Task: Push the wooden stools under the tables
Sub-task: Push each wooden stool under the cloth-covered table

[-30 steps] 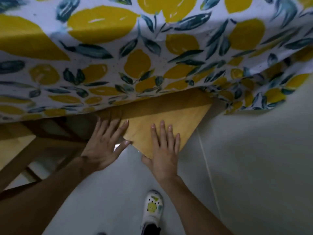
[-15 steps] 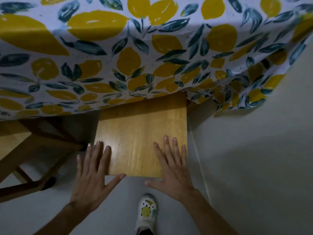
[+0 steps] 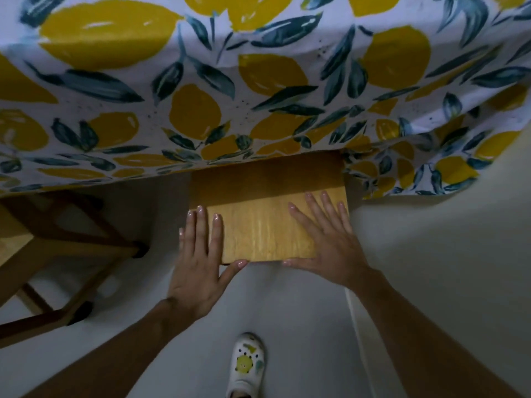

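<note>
A wooden stool [image 3: 264,234] with a square light-wood seat stands partly under the table, its far half in shadow beneath the hanging lemon-print tablecloth [image 3: 258,90]. My left hand [image 3: 201,259] lies flat on the seat's near left corner, thumb along the front edge. My right hand [image 3: 327,239] lies flat on the seat's right side, fingers spread and pointing toward the table. Neither hand grips anything. The stool's legs are hidden below the seat.
A second wooden stool [image 3: 57,254] with dark leg tips stands at the left, partly under the cloth. My white shoe [image 3: 245,366] rests on the pale floor below the hands. The cloth's corner [image 3: 431,168] hangs down to the right of the stool.
The stool's seat has turned from a diagonal to square with the table edge and slid farther under the cloth. Both hands stayed flat on it and moved forward with it.
</note>
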